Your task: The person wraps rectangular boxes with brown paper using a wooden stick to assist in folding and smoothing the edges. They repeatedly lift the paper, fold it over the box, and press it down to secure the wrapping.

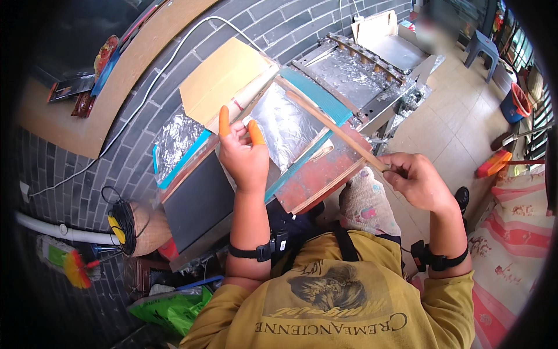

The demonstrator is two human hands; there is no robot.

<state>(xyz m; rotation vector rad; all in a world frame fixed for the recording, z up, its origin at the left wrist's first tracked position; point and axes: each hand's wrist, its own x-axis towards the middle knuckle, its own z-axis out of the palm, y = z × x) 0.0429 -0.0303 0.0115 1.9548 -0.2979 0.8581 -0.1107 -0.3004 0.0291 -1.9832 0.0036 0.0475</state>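
My left hand (pixel 245 150) is raised over the left part of the workbench, with orange finger cots on two fingers. A small whitish bit shows near its fingertips; whether it is held cannot be told. My right hand (pixel 412 179) grips the near end of a long, thin wooden stick (pixel 338 131). The stick slants up and left across a sheet of silvery foil or film (pixel 285 124). Under and beside the sheet lie a teal ribbed board (pixel 316 96) and a reddish board (pixel 320 174). An open cardboard flap (pixel 224 78) stands behind my left hand.
A blue-edged tray (pixel 185 170) of crumpled foil lies at the left. Behind the board is a metal frame (pixel 357 78) with silvery scraps. A white cable (pixel 150 89) runs along the brick wall. A blue bin (pixel 512 109) and a plastic stool (pixel 481 50) stand at the right.
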